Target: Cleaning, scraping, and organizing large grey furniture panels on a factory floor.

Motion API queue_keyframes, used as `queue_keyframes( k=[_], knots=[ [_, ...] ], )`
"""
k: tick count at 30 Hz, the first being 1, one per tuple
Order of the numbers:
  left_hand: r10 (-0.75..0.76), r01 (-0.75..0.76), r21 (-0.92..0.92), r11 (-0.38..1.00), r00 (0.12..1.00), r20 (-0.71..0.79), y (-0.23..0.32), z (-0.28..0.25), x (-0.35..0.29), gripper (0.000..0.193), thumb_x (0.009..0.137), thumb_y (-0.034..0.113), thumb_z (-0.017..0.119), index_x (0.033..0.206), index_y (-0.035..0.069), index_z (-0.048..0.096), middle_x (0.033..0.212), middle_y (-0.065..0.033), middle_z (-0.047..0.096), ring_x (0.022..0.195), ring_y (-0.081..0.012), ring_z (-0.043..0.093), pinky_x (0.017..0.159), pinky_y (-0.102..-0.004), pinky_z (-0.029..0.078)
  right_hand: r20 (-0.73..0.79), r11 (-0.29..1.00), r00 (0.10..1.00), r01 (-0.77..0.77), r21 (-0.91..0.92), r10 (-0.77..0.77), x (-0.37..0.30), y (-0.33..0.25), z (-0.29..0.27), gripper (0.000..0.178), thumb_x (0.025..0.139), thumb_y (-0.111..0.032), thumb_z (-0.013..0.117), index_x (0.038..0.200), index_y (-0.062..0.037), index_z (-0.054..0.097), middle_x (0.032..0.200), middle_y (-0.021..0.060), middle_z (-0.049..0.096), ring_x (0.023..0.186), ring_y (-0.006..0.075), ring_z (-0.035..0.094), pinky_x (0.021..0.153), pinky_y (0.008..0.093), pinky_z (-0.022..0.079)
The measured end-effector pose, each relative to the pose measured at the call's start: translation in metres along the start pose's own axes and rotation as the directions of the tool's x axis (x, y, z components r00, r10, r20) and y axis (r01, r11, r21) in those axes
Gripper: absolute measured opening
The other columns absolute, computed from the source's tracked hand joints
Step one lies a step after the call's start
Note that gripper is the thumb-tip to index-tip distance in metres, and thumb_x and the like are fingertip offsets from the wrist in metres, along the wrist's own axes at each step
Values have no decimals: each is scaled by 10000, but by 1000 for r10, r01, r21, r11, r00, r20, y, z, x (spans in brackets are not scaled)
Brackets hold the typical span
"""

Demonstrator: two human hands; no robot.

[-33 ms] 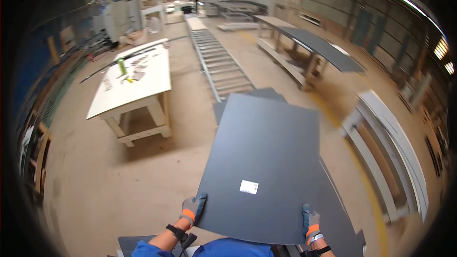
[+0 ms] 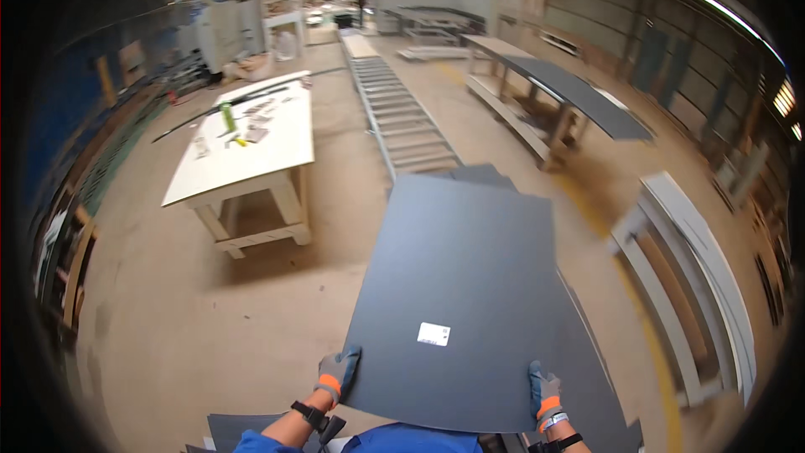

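Bkgd table (image 2: pixel 287 139) shifted rt in view — L hand (image 2: pixel 339 370), R hand (image 2: pixel 545 390) — grip still clamped on dk grey panel (image 2: pixel 461 268).

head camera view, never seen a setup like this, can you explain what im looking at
There's no robot: a person wears a wide fisheye camera on their head, looking down, so straight edges bend. Their gloved left hand and right hand hold a large dark grey panel bearing a white label. More dark panels show past its edges. Ahead, on the left, a white-topped table carries a green bottle-like object and other small items, with a ladder-like track to its right.
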State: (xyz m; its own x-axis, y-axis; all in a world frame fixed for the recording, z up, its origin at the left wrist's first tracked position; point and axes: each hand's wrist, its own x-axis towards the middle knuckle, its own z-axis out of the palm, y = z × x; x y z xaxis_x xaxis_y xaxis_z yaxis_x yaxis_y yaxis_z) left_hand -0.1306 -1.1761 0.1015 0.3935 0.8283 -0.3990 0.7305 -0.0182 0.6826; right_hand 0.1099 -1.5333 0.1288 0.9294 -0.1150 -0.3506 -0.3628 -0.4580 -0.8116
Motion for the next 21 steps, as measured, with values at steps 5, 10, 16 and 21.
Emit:
queue_keyframes(
  k=[5, 10, 16, 21],
  knots=[
    [-157, 131, -125, 984, 960, -232, -88, 15, 8, 550, 871, 485, 553, 860, -51, 678, 707, -105, 655, 657, -211, 579, 632, -391, 469, 423, 925, 891, 287, -250, -162, 52, -75, 60, 865, 721, -575, 712, 1186, 130, 525, 1137, 232, 607, 1068, 306, 586, 897, 372, 477],
    [-383, 186, -416, 890, 800, -462, -156, 13, 3, 507, 911, 440, 536, 1070, -30, 639, 993, -114, 672, 874, -258, 629, 784, -358, 502, 693, 781, 715, 486, -393, -97, 89, -127, 175, 889, 694, -693, 617, 1079, 108, 610, 1043, 274, 640, 988, 367, 630, 861, 390, 490],
    [-579, 188, -676, 712, 701, -416, -96, -9, 50, 515, 909, 444, 537, 1076, -32, 637, 996, -126, 673, 870, -257, 630, 781, -361, 503, 883, 647, 453, 711, -275, -123, 111, -192, 312, 942, 704, -761, 522, 1076, 99, 619, 1051, 283, 634, 985, 367, 631, 860, 384, 487],
    [-666, 134, -780, 611, 619, -416, -107, -49, 97, 522, 907, 448, 538, 1082, -34, 636, 998, -136, 674, 867, -256, 631, 777, -363, 505, 962, 563, 268, 789, -247, 48, 52, -260, 443, 894, 717, -752, 499, 1051, 64, 646, 1056, 257, 643, 990, 366, 624, 878, 392, 470]
  ],
)
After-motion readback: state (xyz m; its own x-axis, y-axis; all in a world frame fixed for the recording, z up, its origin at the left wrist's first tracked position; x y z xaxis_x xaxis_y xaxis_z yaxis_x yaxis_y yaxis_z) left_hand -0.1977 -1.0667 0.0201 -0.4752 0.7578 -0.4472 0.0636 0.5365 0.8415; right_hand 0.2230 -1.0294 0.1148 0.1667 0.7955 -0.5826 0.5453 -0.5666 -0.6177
